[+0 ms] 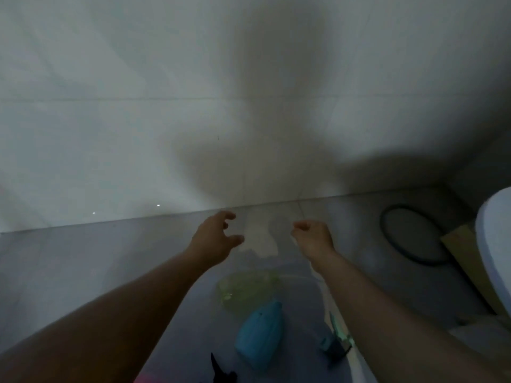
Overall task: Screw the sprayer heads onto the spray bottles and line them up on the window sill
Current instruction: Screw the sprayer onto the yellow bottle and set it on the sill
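Observation:
Both my arms reach forward over a grey tiled floor toward a white wall. My left hand (215, 239) holds nothing, its fingers curled and apart. My right hand (313, 236) has its fingers loosely closed, with nothing visible in it. Below the hands lies a clear greenish bottle (246, 288) on its side. A blue bottle (261, 333) lies nearer to me. A teal sprayer head (336, 341) rests beside my right forearm. A black sprayer head (221, 369) shows at the bottom edge, next to a pink shape (146, 378). The picture is blurred.
A dark hose loop (409, 236) lies on the floor at the right. A white rounded fixture (495, 244) and a tan board (464, 258) stand at the far right. The wall meets the floor just beyond my hands.

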The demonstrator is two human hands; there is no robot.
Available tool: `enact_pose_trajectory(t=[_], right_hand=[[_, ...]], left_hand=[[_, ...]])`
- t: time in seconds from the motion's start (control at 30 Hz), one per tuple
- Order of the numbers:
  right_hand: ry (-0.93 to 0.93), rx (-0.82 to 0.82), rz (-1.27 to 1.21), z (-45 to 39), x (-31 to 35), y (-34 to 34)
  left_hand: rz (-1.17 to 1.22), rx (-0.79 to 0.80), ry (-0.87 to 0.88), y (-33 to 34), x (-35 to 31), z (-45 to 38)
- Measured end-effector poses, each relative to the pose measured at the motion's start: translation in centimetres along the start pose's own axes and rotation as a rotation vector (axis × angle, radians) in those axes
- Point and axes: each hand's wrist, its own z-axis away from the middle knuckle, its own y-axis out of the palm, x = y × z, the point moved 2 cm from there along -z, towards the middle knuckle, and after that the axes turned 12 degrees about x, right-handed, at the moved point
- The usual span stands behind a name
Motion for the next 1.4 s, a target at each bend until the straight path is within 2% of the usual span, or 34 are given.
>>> enact_pose_trajectory(t=[0.17,0.43,0.57,0.67,0.77,0.93,1.07,1.2,1.4], right_hand=[[0.126,-0.022,0.033,-0.9,-5.8,0.0],[0.326,-0.187,0.107,-1.4,-10.9,-3.6],[0.532,-0.279,0.165,-1.3,-13.3,-5.1],[0.662,-0.227,0.149,-1.6,-15.1,-5.4],[0.677,-0.082,0.201,-2.2,-16.2,-4.7],[0.638,-0.008,0.271,-2.8,-15.4,-3.4],[0.563,0.013,0.171,-2.7,-14.3,-1.0],[0.385,0.022,0.007,-2.8,-12.3,1.5],[0.347,0.055,-0.236,-3.2,-11.4,3.7]], left_hand=[[-0.024,0.102,-0.099,3.1,2.8,-0.8],[0.057,0.193,-0.340,6.2,6.0,-2.1],[0.159,0.210,-0.426,7.2,6.7,-2.6],[0.244,0.233,-0.472,8.0,6.9,-2.8],[0.269,0.268,-0.497,8.8,7.4,-2.7],[0.348,0.250,-0.467,9.3,8.5,-3.2],[0.433,0.267,-0.403,9.5,8.9,-3.5],[0.495,0.272,-0.354,9.7,8.9,-3.7],[0.574,0.260,-0.339,8.9,9.3,-4.1]])
